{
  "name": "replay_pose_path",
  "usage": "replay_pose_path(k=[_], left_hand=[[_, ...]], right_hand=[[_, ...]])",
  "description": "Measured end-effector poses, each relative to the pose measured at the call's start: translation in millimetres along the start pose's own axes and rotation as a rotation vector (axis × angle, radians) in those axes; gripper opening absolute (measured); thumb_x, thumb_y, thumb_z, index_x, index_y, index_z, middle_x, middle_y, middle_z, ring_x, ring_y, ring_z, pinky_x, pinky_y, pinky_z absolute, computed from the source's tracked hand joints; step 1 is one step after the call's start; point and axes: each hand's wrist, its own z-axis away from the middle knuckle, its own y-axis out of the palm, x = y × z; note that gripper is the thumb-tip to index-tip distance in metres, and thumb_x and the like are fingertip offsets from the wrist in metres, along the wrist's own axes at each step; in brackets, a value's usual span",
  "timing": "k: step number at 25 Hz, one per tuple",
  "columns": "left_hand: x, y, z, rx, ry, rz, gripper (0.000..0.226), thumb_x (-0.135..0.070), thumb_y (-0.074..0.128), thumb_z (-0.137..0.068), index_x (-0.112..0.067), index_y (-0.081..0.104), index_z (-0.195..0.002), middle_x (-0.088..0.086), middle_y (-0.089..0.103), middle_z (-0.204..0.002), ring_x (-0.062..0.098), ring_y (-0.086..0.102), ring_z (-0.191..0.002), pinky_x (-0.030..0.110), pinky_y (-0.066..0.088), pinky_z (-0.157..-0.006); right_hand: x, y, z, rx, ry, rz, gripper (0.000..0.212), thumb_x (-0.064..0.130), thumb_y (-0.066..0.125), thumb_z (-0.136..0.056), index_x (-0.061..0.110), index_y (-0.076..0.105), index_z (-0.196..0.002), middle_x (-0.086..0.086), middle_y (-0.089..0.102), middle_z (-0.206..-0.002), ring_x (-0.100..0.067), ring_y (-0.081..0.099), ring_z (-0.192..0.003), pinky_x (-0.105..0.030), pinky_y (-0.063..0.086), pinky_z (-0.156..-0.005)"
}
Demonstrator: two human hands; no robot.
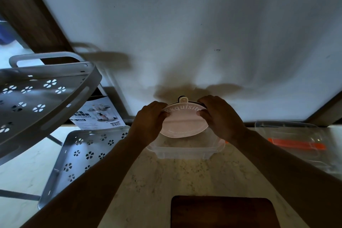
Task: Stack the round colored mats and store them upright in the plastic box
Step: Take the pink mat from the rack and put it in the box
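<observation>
pink mat (182, 122) (white lettering), grey flower-punched tray (77, 153).

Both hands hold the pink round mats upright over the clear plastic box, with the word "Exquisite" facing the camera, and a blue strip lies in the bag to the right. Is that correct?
One detail is wrong: the strip in the bag to the right is orange, not blue. The head view shows it. The rest stands: the left hand and right hand hold the pink mats upright over the clear plastic box, "Exquisite" facing the camera.

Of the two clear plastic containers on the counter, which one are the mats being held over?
The clear plastic box at centre, directly below the pink mat stack gripped by the left hand and right hand. The other clear container sits off to the right, holding something orange.
</observation>
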Motion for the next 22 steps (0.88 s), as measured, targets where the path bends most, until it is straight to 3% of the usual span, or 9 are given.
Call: replay_pose_path(k=[6, 11, 15, 19, 22], left_hand=[[3.5, 1.9, 3.4, 0.093, 0.005, -0.018, 0.017, -0.020, 0.059, -0.095, -0.016, 0.065, -0.110, 0.006, 0.067, -0.101, 0.024, 0.061, -0.087, 0.032, 0.047, -0.075], [4.7, 1.6, 5.9, 0.076, 0.060, -0.027, 0.022, -0.024, 0.065, -0.091, -0.017, 0.065, -0.112, 0.006, 0.068, -0.100, 0.022, 0.062, -0.086, 0.027, 0.042, -0.073], [-1.4, 1.1, 2.6, 0.092, -0.038, -0.022, 0.018, -0.019, 0.066, -0.090, -0.017, 0.068, -0.108, 0.006, 0.068, -0.100, 0.021, 0.061, -0.087, 0.027, 0.042, -0.073], [-6.4, -11.6, -3.0, -0.023, -0.063, 0.033, 0.014, -0.016, 0.068, -0.088, -0.018, 0.071, -0.102, 0.002, 0.071, -0.095, 0.012, 0.058, -0.082, 0.010, 0.035, -0.069], [-5.1, -18.8, -11.9, 0.019, -0.103, 0.057, 0.015, -0.017, 0.072, -0.085, -0.019, 0.073, -0.100, 0.002, 0.072, -0.095, 0.016, 0.062, -0.083, 0.019, 0.044, -0.069]], right_hand=[[6.1, 13.7, 9.3, 0.045, 0.063, -0.050, 0.028, 0.018, 0.058, -0.095, 0.013, 0.055, -0.122, -0.009, 0.059, -0.113, -0.030, 0.062, -0.094, -0.039, 0.051, -0.075], [1.7, 16.0, 4.8, 0.047, 0.084, -0.031, 0.028, 0.020, 0.057, -0.095, 0.015, 0.055, -0.123, -0.008, 0.059, -0.114, -0.030, 0.064, -0.092, -0.038, 0.050, -0.072], [6.4, 14.9, 5.5, 0.064, 0.098, -0.039, 0.026, 0.019, 0.058, -0.095, 0.014, 0.057, -0.120, -0.008, 0.060, -0.112, -0.029, 0.063, -0.093, -0.035, 0.048, -0.074], [8.5, 1.6, -1.7, -0.005, 0.077, -0.083, 0.022, 0.020, 0.060, -0.093, 0.015, 0.059, -0.115, -0.006, 0.062, -0.105, -0.025, 0.061, -0.090, -0.036, 0.049, -0.075], [7.4, 3.3, -8.2, -0.015, 0.101, -0.054, 0.021, 0.021, 0.060, -0.093, 0.015, 0.060, -0.113, -0.007, 0.063, -0.104, -0.027, 0.060, -0.092, -0.037, 0.048, -0.076]])
